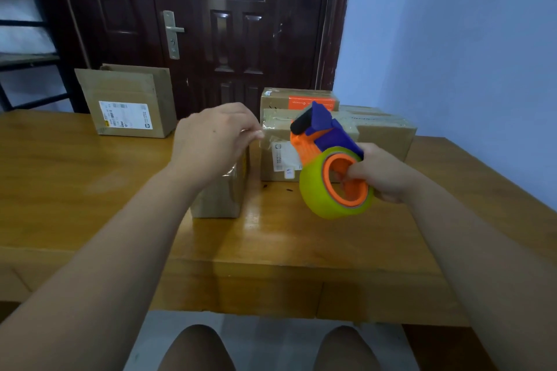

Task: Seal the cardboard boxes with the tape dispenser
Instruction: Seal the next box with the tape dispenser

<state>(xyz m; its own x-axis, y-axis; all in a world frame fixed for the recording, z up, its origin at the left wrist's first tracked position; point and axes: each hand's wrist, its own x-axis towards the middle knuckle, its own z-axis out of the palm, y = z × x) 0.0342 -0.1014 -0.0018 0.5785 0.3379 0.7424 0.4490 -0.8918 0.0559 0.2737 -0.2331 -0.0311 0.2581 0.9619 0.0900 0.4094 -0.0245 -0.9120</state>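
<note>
In the head view, a tape dispenser (324, 135) in orange and blue is held up in the air by the right hand (384, 175), above the wooden surface (90, 190) and in front of the boxes. The fingers of that hand are hooked through the orange core of the yellow-green tape roll (313, 193) and clenched around it. The left hand (211, 141) is raised just left of the dispenser, over a small cardboard box (217, 197). Its fingers are curled, with thumb and forefinger pressed together. Whether a tape end is pinched there cannot be told. Behind the dispenser, a taped box with a white label (280, 141) is seen on the surface, and a box with an orange label (298, 98) lies behind it. Another box (388, 129) is placed to the right. At the far left, a labelled box (129, 102) is stood before the dark door (241, 24).
</note>
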